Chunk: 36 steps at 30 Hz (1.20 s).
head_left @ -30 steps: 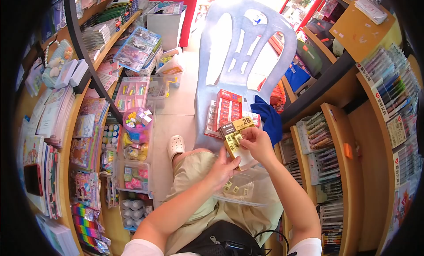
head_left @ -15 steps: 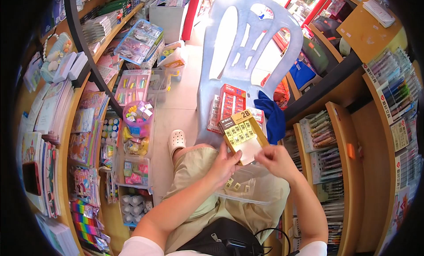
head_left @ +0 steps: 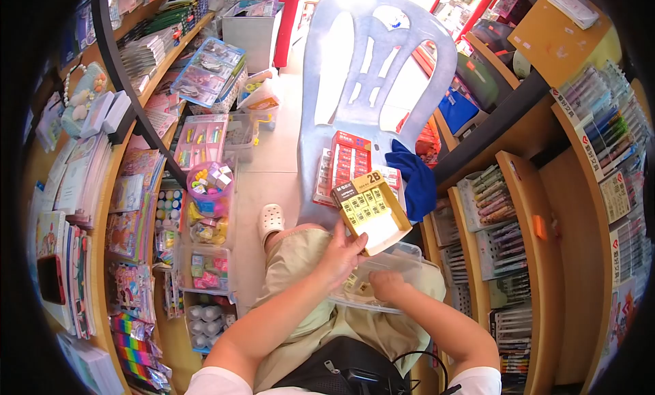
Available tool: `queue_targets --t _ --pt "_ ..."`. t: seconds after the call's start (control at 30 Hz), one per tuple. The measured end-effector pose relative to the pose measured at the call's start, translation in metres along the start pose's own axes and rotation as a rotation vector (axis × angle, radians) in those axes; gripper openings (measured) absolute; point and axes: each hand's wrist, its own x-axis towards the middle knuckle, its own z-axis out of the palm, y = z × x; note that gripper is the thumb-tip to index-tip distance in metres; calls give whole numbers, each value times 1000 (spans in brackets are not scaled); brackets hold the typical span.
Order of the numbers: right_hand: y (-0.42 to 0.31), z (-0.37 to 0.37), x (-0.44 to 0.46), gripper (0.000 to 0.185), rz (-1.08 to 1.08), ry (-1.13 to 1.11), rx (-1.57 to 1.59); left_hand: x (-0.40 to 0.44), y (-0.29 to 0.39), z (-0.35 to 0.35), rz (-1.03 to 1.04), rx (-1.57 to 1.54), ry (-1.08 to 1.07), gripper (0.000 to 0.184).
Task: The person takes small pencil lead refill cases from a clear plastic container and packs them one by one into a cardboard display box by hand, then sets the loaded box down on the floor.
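My left hand (head_left: 343,257) grips the lower left edge of an open yellow and black box marked 2B (head_left: 374,211), tilted toward me. Small yellow erasers (head_left: 365,208), also printed 2B, fill its upper part in rows, while the lower part shows a bare bottom. Resting on my lap is a clear plastic container (head_left: 402,258) with a few yellow erasers (head_left: 356,286) inside. My right hand (head_left: 387,286) is down in this container, its fingers curled together beside the erasers; whatever is between the fingertips is hidden.
A blue plastic chair (head_left: 314,122) stands ahead, bearing red boxes (head_left: 351,156) and a dark blue cloth (head_left: 411,180). Shelves of notebooks (head_left: 85,170) line the left. Pen racks (head_left: 501,197) rise on the right. Pink and clear bins (head_left: 211,183) sit at floor level on the left.
My right hand has moved from beside the box's lower right corner down into the clear container. The left hand still holds the box, in nearly the same place.
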Motion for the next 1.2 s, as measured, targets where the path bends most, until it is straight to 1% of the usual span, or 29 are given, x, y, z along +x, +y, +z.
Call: queue_targets --t 0.07,0.1,0.17,0.23,0.3,0.37,0.4,0.5,0.6,0.7,0.8,0.9,0.93,1.03,1.13,1.2 --pt "4 6 -1 31 9 85 -11 1 0 1 4 -2 -11 66" --pt "4 -4 -5 29 27 62 32 1 2 1 10 -3 -14 66" --pt "-2 -47 -25 24 49 7 115 -1 4 5 -9 -1 13 66" --pt "0 -98 -53 19 -140 -41 345 -3 4 4 -19 -3 22 65" --pt "10 -130 -72 16 -340 -27 704 -1 3 4 -15 -6 -7 65" --pt "16 -143 -73 18 -395 114 977 1 2 4 -27 -5 -13 68" --pt "14 -155 -74 19 -300 155 1165 2 2 4 -31 -5 -15 69" --pt "14 -163 -42 17 -216 487 1308 1 1 3 -22 -9 -36 69" --pt "12 -158 -1 12 -89 639 1217 -2 0 2 -19 19 -16 63" --pt "8 -155 26 8 -66 765 1022 -1 -2 -3 -29 54 -25 61" --pt "0 -157 30 6 -60 825 986 -3 1 2 -13 49 -33 59" --pt "0 -158 24 8 -35 910 895 -3 5 -1 -72 31 -59 69" --pt "0 -159 18 9 -24 945 856 -4 5 -1 -64 13 -44 68" --pt "-4 -170 -24 10 29 771 953 -2 4 3 -24 -24 -17 64" --pt "10 -161 -59 13 -166 228 925 0 3 0 26 -41 -8 59" --pt "10 -149 -61 17 -212 4 646 0 3 0 21 -53 -18 60"
